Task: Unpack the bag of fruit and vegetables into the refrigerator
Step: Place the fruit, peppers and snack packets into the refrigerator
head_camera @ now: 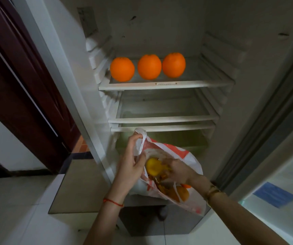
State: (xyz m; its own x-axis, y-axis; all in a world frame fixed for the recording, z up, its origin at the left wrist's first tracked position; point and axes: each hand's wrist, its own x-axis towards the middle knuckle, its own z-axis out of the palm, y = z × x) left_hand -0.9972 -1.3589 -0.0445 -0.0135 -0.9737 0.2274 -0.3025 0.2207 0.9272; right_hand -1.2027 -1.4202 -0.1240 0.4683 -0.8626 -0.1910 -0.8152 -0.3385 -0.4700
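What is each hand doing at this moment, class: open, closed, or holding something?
Left hand: grips the plastic bag by its handle.
Right hand: inside the bag, fingers around a yellow fruit, though blurred.

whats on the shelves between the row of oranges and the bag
Nothing, in the head view. Below the top shelf with its three oranges, the two lower shelves look bare down to the bag that the hands hold.

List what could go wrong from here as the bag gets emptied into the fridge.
1. The left hand holds the plastic bag by one handle; it might sag and spill fruit.
2. The three oranges sit loose near the top shelf front edge; a bump might roll them off.
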